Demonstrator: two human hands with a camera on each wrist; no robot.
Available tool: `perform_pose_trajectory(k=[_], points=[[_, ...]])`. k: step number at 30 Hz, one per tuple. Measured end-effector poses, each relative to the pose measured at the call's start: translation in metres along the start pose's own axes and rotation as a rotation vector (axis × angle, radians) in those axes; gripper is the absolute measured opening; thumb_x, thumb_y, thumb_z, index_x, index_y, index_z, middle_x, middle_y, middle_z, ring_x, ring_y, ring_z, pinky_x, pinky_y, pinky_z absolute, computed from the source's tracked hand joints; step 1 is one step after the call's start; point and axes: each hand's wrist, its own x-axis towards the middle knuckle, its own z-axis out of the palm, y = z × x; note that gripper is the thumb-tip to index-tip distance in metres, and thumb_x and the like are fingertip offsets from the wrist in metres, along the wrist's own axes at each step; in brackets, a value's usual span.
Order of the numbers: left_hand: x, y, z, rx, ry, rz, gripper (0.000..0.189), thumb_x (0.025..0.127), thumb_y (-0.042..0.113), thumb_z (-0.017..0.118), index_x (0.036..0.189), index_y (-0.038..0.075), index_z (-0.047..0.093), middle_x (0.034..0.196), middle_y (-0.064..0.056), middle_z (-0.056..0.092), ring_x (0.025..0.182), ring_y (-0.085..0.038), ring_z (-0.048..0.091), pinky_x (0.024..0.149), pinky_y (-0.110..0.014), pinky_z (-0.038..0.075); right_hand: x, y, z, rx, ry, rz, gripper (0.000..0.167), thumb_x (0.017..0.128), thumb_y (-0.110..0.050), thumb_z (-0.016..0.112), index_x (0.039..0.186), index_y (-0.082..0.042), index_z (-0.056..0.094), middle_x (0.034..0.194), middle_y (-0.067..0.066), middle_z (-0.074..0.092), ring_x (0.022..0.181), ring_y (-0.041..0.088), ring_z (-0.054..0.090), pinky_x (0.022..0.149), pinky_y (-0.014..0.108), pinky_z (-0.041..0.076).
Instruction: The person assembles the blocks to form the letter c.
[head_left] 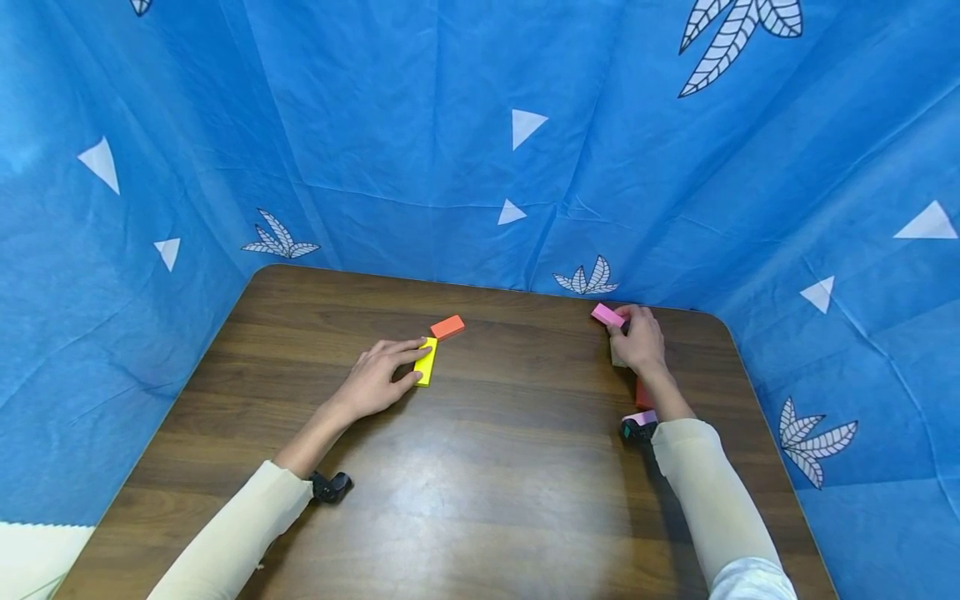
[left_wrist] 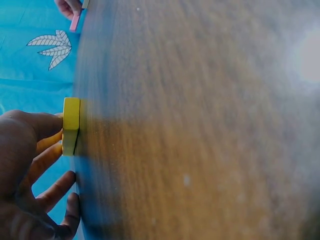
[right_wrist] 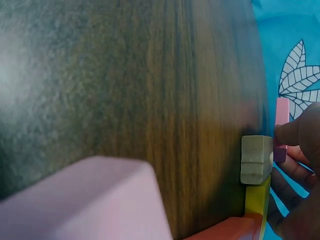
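My left hand (head_left: 375,379) grips a yellow block (head_left: 425,367) at the table's left middle, thumb at its near end and a finger at its far end. Just beyond that block lies an orange block (head_left: 447,327). Toward the far right, my right hand (head_left: 641,340) pinches a pink block (head_left: 606,313) between thumb and fingers. Beside those fingers, the right wrist view shows a grey block (right_wrist: 256,159), with another yellow block (right_wrist: 256,199) and a red block (right_wrist: 227,231) close by. Nearer the wrist is a pale pink block (head_left: 640,417), partly hidden by the wrist camera.
A dark wooden table (head_left: 480,467) carries everything. A blue patterned cloth (head_left: 420,150) hangs along its back and both sides. Black wrist cameras (head_left: 332,487) sit low by each sleeve.
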Motion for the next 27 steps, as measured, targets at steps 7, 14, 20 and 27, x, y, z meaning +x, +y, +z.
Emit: perform_pose_trajectory(k=[7,14,20,27], points=[[0.000,0.003,-0.001,-0.011,-0.005,-0.003,0.051,0.105,0.030,0.072,0.155,0.023,0.061,0.167,0.003,0.053,0.147,-0.034,0.052,0.106,-0.062,0.044,-0.002,-0.002,0.001,0.004,-0.008,-0.008,0.036,0.107,-0.018,0.061,0.137,0.001,0.060,0.135,0.027,0.056,0.119,0.044,0.053,0.111,0.064,0.042],[0.000,0.005,-0.002,-0.010,-0.006,-0.006,0.052,0.105,0.029,0.071,0.155,0.022,0.061,0.168,0.002,0.052,0.147,-0.034,0.052,0.107,-0.062,0.044,0.000,-0.005,0.002,-0.011,-0.009,-0.029,0.035,0.106,-0.018,0.061,0.137,0.000,0.059,0.134,0.026,0.057,0.120,0.045,0.055,0.114,0.065,0.040],[-0.001,0.005,-0.002,-0.012,-0.006,-0.009,0.052,0.105,0.029,0.072,0.155,0.022,0.061,0.168,0.002,0.052,0.147,-0.034,0.052,0.107,-0.063,0.043,-0.001,-0.009,0.005,-0.009,-0.012,-0.050,0.035,0.106,-0.018,0.061,0.136,0.000,0.061,0.134,0.024,0.058,0.124,0.044,0.057,0.108,0.064,0.037],[-0.001,0.004,-0.001,-0.005,-0.006,-0.008,0.051,0.105,0.029,0.071,0.155,0.022,0.061,0.167,0.001,0.053,0.147,-0.034,0.052,0.105,-0.061,0.044,-0.006,-0.016,0.008,-0.004,-0.022,-0.088,0.035,0.105,-0.017,0.062,0.136,0.000,0.061,0.133,0.024,0.058,0.123,0.041,0.056,0.107,0.064,0.035]])
